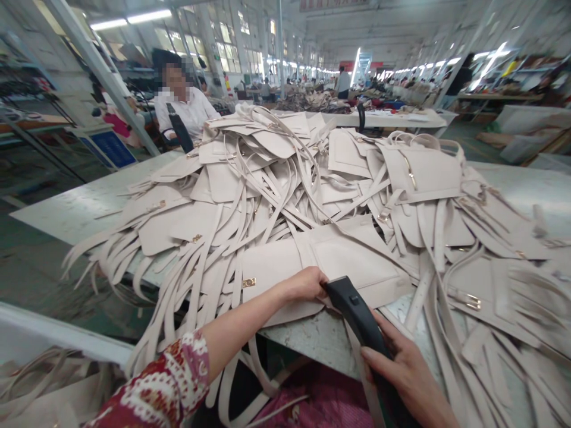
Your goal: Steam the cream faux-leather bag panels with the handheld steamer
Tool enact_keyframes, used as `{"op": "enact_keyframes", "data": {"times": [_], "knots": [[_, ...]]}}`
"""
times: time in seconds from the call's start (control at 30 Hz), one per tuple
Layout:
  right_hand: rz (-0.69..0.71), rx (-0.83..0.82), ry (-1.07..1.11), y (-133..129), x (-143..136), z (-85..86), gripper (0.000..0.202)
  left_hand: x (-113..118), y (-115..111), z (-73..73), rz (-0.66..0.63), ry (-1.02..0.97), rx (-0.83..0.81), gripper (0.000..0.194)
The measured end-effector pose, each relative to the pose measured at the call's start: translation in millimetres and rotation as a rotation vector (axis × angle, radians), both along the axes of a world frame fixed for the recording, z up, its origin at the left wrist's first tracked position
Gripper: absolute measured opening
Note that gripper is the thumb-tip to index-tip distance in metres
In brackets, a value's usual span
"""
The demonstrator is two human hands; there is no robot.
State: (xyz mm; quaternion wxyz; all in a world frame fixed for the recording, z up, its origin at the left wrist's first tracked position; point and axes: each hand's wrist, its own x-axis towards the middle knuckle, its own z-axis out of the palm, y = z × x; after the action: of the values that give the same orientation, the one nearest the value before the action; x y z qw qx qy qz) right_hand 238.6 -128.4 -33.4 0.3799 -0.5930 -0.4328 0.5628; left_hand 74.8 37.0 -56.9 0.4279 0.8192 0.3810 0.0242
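My right hand (408, 368) is wrapped round a black handheld tool (350, 300), curved and with a small button on its upper side. The tool's front end is close beside my left hand (310, 284), whose fingers are closed at the lower edge of a beige leather-like bag piece (276, 255). What the fingertips pinch is partly hidden. A small gold clasp (249, 282) sits at the left of this piece. Beige straps (363, 356) hang down below the tool and over the table's near edge.
A large heap of similar beige bag pieces (267, 142) with straps and gold buckles covers much of the pale table (71, 202). A person in a white shirt (196, 110) sits across the table, near another black tool (179, 129). More beige pieces (53, 386) lie at lower left.
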Motion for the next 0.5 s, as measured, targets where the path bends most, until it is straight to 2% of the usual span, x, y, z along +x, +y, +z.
{"op": "enact_keyframes", "data": {"times": [0.1, 0.2, 0.27, 0.37, 0.43, 0.5], "knots": [[-0.001, -0.048, 0.066, 0, 3, 1.7, 0.073, 0, -2, 1.8, 0.001, 0.000, 0.033, 0.017], [-0.028, -0.088, 0.063, -13, 14, -2.6, 0.079, -7, -14, -0.5, -0.021, -0.028, 0.091, 0.017], [-0.025, -0.123, 0.037, -22, 21, -4.3, 0.082, -17, -26, -5.4, -0.105, -0.074, 0.232, 0.017], [0.031, -0.200, 0.004, -29, 28, -2.2, 0.080, -33, -42, -15.0, -0.247, -0.129, 0.577, 0.013], [0.086, -0.262, 0.013, -29, 29, 1.5, 0.081, -38, -48, -20.2, -0.257, -0.125, 0.743, 0.013], [0.128, -0.303, 0.036, -25, 29, 6.1, 0.084, -37, -54, -23.3, -0.220, -0.114, 0.828, 0.015]]}}
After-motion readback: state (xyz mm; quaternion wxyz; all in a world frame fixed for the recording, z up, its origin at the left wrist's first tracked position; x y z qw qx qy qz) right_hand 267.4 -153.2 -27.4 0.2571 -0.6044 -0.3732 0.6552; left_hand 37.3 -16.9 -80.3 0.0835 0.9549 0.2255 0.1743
